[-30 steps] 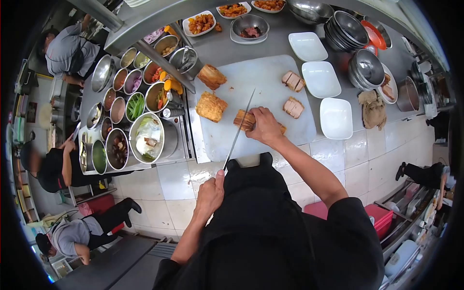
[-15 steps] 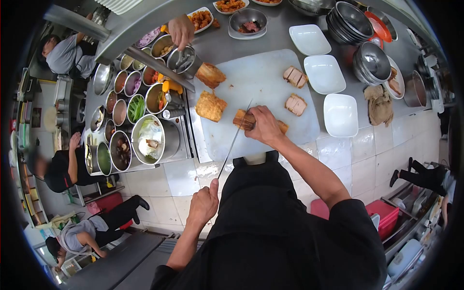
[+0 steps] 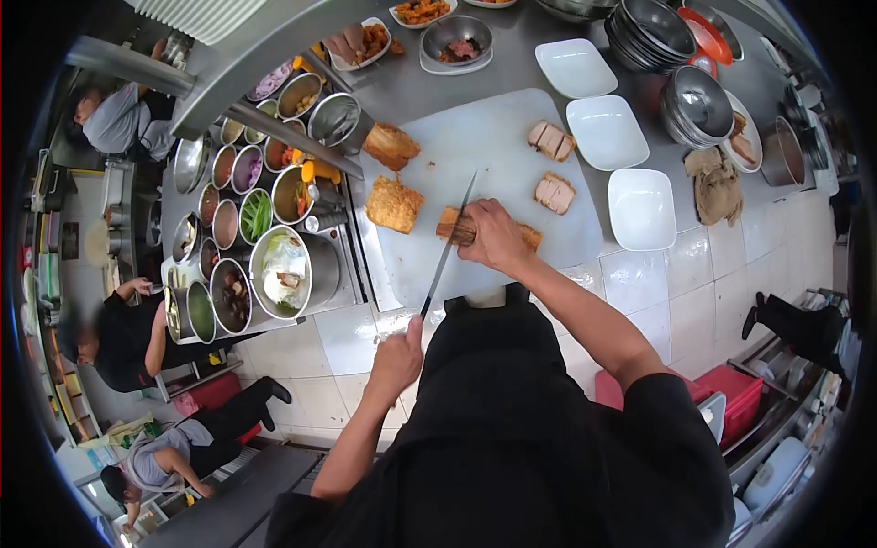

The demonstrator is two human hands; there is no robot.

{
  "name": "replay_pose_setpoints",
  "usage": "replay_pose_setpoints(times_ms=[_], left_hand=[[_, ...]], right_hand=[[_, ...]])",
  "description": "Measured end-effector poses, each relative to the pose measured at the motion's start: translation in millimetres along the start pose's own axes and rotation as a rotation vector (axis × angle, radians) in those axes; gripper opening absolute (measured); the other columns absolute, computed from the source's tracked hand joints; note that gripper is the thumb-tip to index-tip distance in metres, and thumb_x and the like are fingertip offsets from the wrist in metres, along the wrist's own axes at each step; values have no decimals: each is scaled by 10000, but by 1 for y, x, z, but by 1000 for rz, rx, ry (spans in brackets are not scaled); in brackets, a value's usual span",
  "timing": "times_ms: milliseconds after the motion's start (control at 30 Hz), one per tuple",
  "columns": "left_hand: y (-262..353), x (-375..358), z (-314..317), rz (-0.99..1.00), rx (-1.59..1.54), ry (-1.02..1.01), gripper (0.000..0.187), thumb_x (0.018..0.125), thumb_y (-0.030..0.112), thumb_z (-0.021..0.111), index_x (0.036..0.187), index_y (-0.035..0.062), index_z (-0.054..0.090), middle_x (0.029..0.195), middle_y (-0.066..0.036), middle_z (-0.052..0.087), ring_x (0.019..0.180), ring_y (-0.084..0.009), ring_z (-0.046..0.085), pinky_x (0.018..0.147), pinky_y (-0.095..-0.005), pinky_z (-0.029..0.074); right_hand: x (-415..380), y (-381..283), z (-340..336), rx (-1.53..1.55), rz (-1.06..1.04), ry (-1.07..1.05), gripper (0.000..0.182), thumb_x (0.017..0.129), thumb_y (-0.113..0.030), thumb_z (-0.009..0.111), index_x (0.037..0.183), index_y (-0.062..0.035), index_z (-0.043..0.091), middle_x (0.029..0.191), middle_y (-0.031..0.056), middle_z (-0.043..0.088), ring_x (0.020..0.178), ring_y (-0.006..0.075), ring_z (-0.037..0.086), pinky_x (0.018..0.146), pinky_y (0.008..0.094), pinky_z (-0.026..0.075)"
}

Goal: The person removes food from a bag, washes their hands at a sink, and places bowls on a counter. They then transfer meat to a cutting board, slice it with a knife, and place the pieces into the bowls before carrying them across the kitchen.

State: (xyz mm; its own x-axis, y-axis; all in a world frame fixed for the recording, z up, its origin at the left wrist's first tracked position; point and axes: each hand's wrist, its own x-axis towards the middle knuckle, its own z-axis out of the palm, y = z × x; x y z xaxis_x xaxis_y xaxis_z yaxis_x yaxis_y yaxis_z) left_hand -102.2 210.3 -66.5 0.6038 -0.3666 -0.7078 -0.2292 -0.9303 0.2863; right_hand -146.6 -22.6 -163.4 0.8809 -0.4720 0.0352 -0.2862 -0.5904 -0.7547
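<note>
My left hand [image 3: 396, 362] is closed around the handle of a long knife [image 3: 449, 241], whose blade lies across the left part of a browned meat strip. Fingers of my right hand [image 3: 493, 236] press on that meat strip [image 3: 523, 236] near the front of the white cutting board [image 3: 470, 123]. Two crisp golden meat blocks rest along the board's left side, one upper [image 3: 391, 146] and one lower [image 3: 395, 205]. Toward the right of the board are two groups of sliced meat, an upper one [image 3: 551, 141] and a lower one [image 3: 554, 193].
Square white dishes [image 3: 641, 210] line the board's right side, with stacked metal bowls [image 3: 699, 108] and a cloth [image 3: 715, 187] beyond. Ingredient tins [image 3: 229, 295] fill the left. Another person's hand [image 3: 346, 43] is at a plate of orange food. Several people are in the background.
My left hand and the knife have moved up and forward, toward the board. The other person's hand has gone from the metal tin to the orange food plate. The view has shifted slightly.
</note>
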Motion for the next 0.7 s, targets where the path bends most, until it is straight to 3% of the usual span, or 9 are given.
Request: replay_pose_setpoints(times_ms=[167, 367, 700], left_hand=[[29, 59, 21, 102, -101, 131, 788, 974, 548, 263, 847, -132, 640, 882, -395, 588, 946, -527, 569, 872, -531, 438], [22, 27, -2, 72, -210, 160, 848, 949, 626, 250, 770, -114, 625, 794, -352, 606, 848, -496, 600, 804, -511, 447], [0, 14, -3, 6, -148, 126, 828, 950, 610, 260, 791, -104, 648, 823, -362, 609, 881, -508, 596, 846, -514, 441]], right_hand=[[2, -1, 1, -31, -32, 33, 556, 520, -128, 755, 1014, 41, 564, 1002, 210, 581, 995, 379, 535, 920, 410, 459], [0, -7, -5, 16, -5, 65, 608, 532, -169, 760, 1063, 29, 539, 1044, 183, 560, 1018, 366, 522, 928, 401, 458], [16, -13, 6, -32, 7, 67, 563, 546, -174, 762, 1037, 8, 557, 1028, 170, 573, 1030, 350, 519, 927, 397, 450]])
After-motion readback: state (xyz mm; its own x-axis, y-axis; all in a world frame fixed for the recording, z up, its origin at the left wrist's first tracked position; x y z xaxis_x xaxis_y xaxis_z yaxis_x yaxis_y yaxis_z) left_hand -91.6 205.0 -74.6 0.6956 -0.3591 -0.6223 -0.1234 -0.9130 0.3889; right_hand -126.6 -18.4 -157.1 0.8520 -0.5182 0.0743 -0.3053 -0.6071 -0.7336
